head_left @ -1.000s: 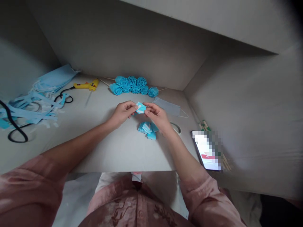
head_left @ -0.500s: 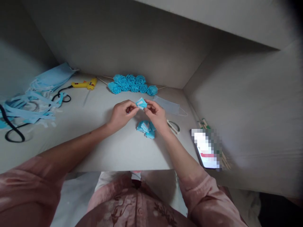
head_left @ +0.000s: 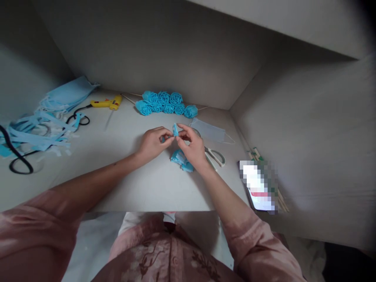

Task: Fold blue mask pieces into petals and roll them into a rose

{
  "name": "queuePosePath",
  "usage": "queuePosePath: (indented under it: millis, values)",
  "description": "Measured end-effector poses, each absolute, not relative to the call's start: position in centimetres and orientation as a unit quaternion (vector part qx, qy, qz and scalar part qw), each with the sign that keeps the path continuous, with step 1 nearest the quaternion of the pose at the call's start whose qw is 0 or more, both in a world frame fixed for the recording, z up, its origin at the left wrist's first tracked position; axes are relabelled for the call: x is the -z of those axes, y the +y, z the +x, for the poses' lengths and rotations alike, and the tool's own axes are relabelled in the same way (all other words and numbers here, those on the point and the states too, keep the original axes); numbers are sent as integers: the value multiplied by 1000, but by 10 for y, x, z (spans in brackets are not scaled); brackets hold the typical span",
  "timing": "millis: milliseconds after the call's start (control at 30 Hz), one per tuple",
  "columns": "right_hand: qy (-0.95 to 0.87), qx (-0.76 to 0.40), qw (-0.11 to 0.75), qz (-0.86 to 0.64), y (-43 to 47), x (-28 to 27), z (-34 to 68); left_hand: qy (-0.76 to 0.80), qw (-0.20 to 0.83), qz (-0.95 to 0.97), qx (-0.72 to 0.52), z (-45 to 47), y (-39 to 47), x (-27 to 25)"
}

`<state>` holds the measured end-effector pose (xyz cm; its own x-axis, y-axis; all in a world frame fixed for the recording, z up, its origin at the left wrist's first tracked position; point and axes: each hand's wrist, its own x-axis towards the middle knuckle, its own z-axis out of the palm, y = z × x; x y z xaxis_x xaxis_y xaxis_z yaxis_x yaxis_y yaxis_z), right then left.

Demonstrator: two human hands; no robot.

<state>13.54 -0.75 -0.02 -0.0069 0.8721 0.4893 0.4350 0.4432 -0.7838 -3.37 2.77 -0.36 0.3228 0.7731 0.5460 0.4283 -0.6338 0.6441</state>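
Note:
Between both hands, above the table, is a small folded piece of blue mask fabric [head_left: 175, 130], seen narrow and upright. My left hand [head_left: 155, 141] pinches its lower left side between thumb and fingertips. My right hand [head_left: 191, 147] grips it from the right, with the index finger near its top and the thumb at its base. Just below my hands lies a pile of blue fabric pieces [head_left: 179, 157], partly hidden by my right hand. Scissors with pale handles [head_left: 217, 156] rest to the right of my right wrist, their blades partly covered.
Blue fabric roses [head_left: 163, 105] on sticks lie at the back. A yellow glue gun [head_left: 107, 102] with black cord, stacked masks [head_left: 69, 94] and cut strips [head_left: 38, 131] occupy the left. A flattened pale mask [head_left: 209, 130], a phone [head_left: 258, 188] and sticks [head_left: 282, 201] are on the right.
The fabric piece has gone from an open, diamond-like face to a narrow folded shape. My right hand has shifted slightly, and more of the scissors shows.

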Motion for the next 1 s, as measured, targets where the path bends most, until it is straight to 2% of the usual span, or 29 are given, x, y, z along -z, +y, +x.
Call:
queuePosePath:
  millis: [233,1000]
  values:
    - [-693,-186,501,-483,-8,1,135,386,196,789,-435,-33,26,4]
    - [-686,-208,494,-491,-10,-2,136,374,198,794,-437,-33,27,5]
